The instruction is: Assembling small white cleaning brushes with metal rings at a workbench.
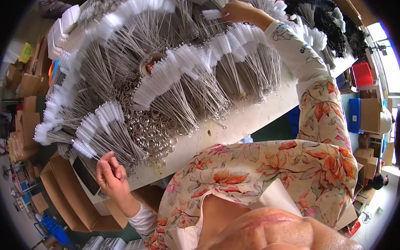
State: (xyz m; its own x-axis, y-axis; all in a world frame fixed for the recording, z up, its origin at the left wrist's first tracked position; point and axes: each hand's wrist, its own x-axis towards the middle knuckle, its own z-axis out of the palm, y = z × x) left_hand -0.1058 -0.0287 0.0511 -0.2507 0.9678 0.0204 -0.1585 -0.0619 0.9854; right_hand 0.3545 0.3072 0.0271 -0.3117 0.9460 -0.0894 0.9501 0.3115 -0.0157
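Near the table's left front corner, my left hand (112, 172) is closed, its fingers curled at the wire stem of a white-bristled tube brush (83, 148). My right hand (241, 13) reaches across to the far side of the table, fingers pinched together beside another white brush head (211, 14). Fanned bundles of the same brushes (166, 75), with thin metal stems looped at the ends, cover much of the table. Between the bundles lies a heap of metal split rings (147, 125).
A round container with something red inside (152, 65) stands among the brushes. Black brushes (307, 14) lie at the far right. The pale table's front edge (235, 122) runs before me. An open cardboard box (67, 195) stands below the left corner; white boxes (64, 25) are far left.
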